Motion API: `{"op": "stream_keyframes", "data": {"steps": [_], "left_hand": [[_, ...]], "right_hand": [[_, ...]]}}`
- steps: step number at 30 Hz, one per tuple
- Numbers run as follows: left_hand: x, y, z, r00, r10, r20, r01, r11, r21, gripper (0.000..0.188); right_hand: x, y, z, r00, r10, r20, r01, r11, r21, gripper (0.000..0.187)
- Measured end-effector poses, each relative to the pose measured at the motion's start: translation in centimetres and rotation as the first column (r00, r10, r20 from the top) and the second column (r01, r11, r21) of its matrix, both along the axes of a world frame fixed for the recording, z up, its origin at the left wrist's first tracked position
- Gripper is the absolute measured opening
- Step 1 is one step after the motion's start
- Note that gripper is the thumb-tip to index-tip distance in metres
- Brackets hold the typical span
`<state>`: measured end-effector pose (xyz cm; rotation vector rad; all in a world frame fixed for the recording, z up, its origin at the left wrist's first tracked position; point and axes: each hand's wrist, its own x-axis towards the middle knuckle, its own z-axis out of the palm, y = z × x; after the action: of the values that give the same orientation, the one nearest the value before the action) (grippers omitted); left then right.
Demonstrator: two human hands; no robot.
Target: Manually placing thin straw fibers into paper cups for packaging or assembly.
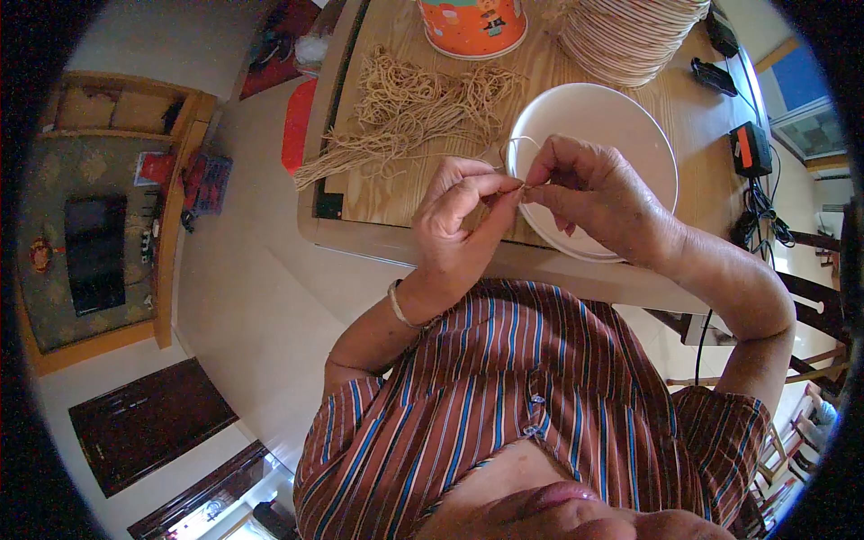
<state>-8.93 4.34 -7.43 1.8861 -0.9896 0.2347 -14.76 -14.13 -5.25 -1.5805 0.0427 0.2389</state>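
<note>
Over the near rim of a white paper bucket [634, 121], my two hands meet with fingertips pinched together. My left hand [463, 211], a bangle on its wrist, and my right hand [598, 193] both grip a thin cord [522, 139]. A light loop of it shows above the fingers; the exact pinch point is mostly hidden by the fingertips. Just beyond my left hand lies a loose heap of tan twisted cords [423, 99], their ends trailing left to the table edge.
An orange printed paper bucket [477, 34] stands at the far side, beside a leaning stack of nested white buckets [630, 36]. A black and orange box [751, 149] and coiled black cables [765, 216] lie along the right table edge. A red stool [299, 126] is left of the table.
</note>
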Motion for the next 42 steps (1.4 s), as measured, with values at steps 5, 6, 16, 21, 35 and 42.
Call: {"op": "stream_keyframes", "data": {"steps": [5,6,16,21,35,42], "left_hand": [[0.2,0.1,0.9,0.999,-0.043,-0.012,0.044,0.998,0.054,0.018],[0.3,0.2,1.1,0.999,-0.042,-0.012,0.043,0.998,0.053,0.018],[0.2,0.1,3.0,0.992,-0.085,-0.094,0.103,0.974,0.201,0.018],[0.0,0.0,2.5,0.994,-0.057,-0.096,0.073,0.982,0.174,0.017],[0.5,0.5,1.4,0.718,-0.111,-0.687,0.113,0.993,-0.043,0.005],[0.4,0.4,1.7,0.561,-0.097,-0.822,0.055,0.995,-0.08,0.005]], "right_hand": [[0.1,0.1,-0.2,1.0,-0.01,0.007,0.01,1.0,-0.024,0.011],[0.0,0.0,-0.2,1.0,-0.012,0.025,0.013,0.998,-0.058,0.011],[-0.2,0.3,-0.1,0.999,-0.024,0.024,0.025,0.997,-0.078,0.01],[-0.1,0.3,-0.2,0.995,-0.037,0.096,0.055,0.98,-0.194,0.009],[0.2,0.2,-0.2,0.992,-0.009,0.129,0.034,0.981,-0.193,0.007],[-0.4,0.2,-0.5,0.963,-0.03,0.269,0.102,0.961,-0.257,0.01]]}}
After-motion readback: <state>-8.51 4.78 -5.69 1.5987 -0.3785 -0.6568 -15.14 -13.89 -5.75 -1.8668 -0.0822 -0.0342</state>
